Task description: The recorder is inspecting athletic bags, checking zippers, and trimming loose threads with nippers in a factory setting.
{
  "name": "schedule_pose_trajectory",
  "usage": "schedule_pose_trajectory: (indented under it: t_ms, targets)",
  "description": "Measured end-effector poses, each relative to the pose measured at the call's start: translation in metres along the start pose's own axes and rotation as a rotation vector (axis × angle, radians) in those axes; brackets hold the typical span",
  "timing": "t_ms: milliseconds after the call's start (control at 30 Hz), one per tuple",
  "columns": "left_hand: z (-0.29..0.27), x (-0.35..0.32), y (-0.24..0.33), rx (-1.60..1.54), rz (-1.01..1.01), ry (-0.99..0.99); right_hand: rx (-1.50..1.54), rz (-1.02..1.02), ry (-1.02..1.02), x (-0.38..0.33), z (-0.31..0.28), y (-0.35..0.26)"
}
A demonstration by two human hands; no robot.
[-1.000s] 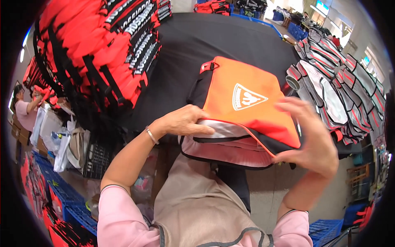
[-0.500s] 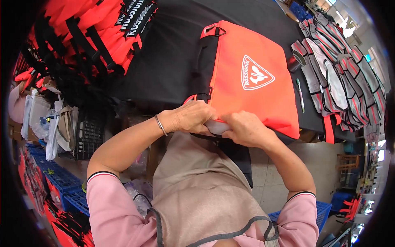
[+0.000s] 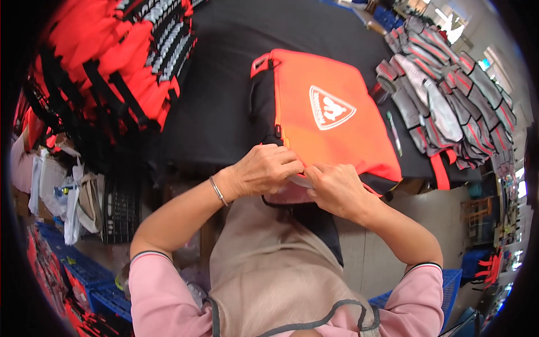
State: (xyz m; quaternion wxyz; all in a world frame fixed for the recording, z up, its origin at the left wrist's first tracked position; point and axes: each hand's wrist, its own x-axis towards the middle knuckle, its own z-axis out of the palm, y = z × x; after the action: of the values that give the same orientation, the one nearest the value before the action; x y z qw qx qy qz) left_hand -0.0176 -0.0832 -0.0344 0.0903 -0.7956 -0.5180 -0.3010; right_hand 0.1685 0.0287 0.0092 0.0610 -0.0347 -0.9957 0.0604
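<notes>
Left hand (image 3: 269, 169) and right hand (image 3: 338, 190) side by side, fingers curled on near edge of orange bag (image 3: 331, 121), apparently pinching fabric; exact fingertip grip hidden. Possible faults: edge slipping from pinch under uneven pull; pale lining (image 3: 301, 181) bunching if caught between fingers; bag skidding on desk (image 3: 216, 84) if tugged bodyward. Bag lies emblem side up, directly beyond both hands, bulk extending ahead and rightward.

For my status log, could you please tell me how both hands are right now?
Left hand: closed, holding the orange bag at its near edge.
Right hand: closed, pinching the same bag there.
</notes>
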Motion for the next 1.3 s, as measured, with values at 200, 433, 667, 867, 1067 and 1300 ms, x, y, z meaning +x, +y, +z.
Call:
schedule_pose_trajectory:
  t_ms: [200,433,667,867,1067,1300]
  targets:
    - [-0.025,0.057,0.0,0.132,0.09,0.504,-0.252,-0.132,0.463,0.007,-0.056,0.015]
    - [-0.066,0.113,0.013,0.318,0.239,0.939,-0.488,-0.285,0.922,0.026,-0.115,0.014]
    - [-0.066,0.116,0.025,0.301,0.204,0.896,-0.628,-0.401,1.187,0.036,-0.127,0.029]
    - [-0.076,0.11,0.033,0.278,0.175,0.873,-0.606,-0.443,1.218,0.046,-0.14,0.018]
    - [-0.112,0.121,0.007,0.386,0.045,0.946,-0.611,-0.387,1.218,0.058,-0.142,0.015]
    - [-0.104,0.114,0.028,0.296,0.055,1.018,-0.566,-0.366,1.221,0.059,-0.148,0.013]
